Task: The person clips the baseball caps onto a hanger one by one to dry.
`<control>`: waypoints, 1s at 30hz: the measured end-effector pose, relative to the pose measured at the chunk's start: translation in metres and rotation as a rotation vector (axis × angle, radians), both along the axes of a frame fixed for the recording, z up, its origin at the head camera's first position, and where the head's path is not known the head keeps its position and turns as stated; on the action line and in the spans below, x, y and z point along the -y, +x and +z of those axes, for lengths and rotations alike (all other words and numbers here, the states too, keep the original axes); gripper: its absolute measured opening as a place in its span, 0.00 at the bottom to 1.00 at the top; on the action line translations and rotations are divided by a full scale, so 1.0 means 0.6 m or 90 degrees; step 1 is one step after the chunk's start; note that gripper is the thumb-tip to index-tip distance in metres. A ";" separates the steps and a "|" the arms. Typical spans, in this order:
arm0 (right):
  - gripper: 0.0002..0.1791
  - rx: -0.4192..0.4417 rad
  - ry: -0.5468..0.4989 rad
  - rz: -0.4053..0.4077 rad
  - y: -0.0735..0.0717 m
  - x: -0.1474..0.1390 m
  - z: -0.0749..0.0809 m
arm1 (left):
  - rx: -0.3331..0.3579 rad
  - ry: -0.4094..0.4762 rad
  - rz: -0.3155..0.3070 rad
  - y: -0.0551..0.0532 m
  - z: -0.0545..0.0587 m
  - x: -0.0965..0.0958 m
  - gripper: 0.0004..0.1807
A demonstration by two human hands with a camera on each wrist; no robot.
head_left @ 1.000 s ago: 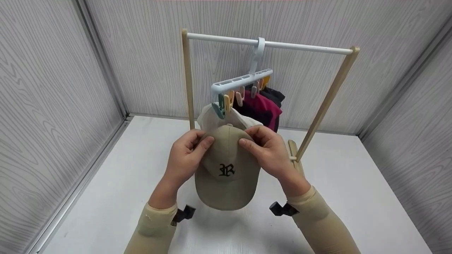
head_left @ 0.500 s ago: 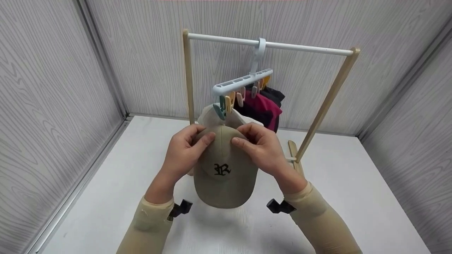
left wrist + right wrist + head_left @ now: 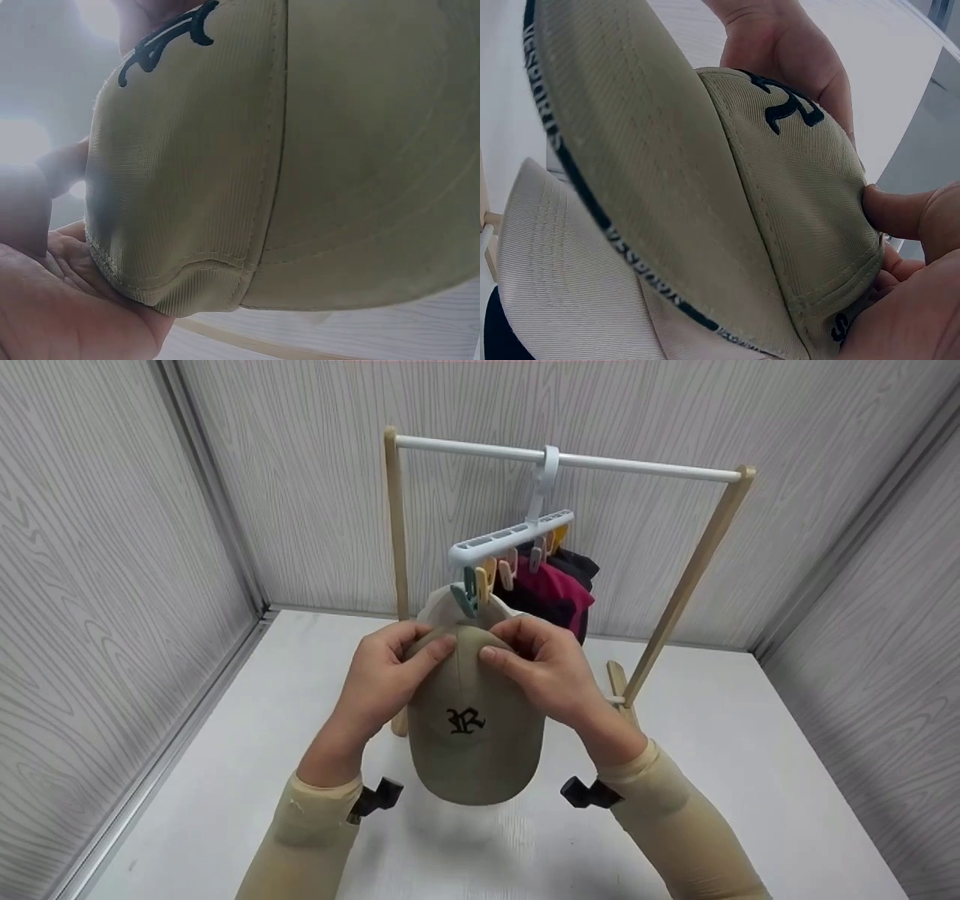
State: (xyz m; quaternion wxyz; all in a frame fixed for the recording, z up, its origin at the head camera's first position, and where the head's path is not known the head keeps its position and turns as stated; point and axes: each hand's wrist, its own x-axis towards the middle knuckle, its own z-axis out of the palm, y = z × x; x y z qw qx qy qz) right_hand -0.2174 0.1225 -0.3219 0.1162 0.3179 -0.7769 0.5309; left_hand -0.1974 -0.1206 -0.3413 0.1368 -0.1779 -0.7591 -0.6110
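A khaki baseball cap (image 3: pixel 476 761) with a black embroidered letter hangs brim down between my hands in the head view. On its left upper edge my left hand (image 3: pixel 379 675) pinches the crown, thumb in front. Across from it, my right hand (image 3: pixel 555 671) pinches the other side the same way. Just above the crown are a green clip (image 3: pixel 463 598) and a yellow clip (image 3: pixel 484 583). Behind the cap hangs a white cap (image 3: pixel 439 604), mostly covered; its pale brim (image 3: pixel 570 262) shows in the right wrist view.
A pale blue clip hanger (image 3: pixel 510 538) hooks over the white bar (image 3: pixel 645 466) of a wooden-legged rack. Farther back on it hang a magenta and black cap (image 3: pixel 559 589) and a dark item (image 3: pixel 577 562). Patterned panels (image 3: pixel 300 487) enclose the white table (image 3: pixel 247 780).
Both hands and the khaki cap have shifted slightly left, its crown now just under the green clip. The thumbs have come closer together.
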 end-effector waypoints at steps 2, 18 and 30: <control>0.09 0.002 -0.001 -0.001 0.000 0.001 0.002 | 0.002 -0.004 -0.002 0.001 0.004 0.001 0.14; 0.08 0.001 0.034 0.000 -0.004 0.006 0.020 | -0.020 0.012 0.009 -0.001 0.011 0.006 0.12; 0.08 0.017 0.054 -0.015 -0.015 0.006 0.022 | -0.027 0.039 0.008 -0.008 0.007 0.004 0.10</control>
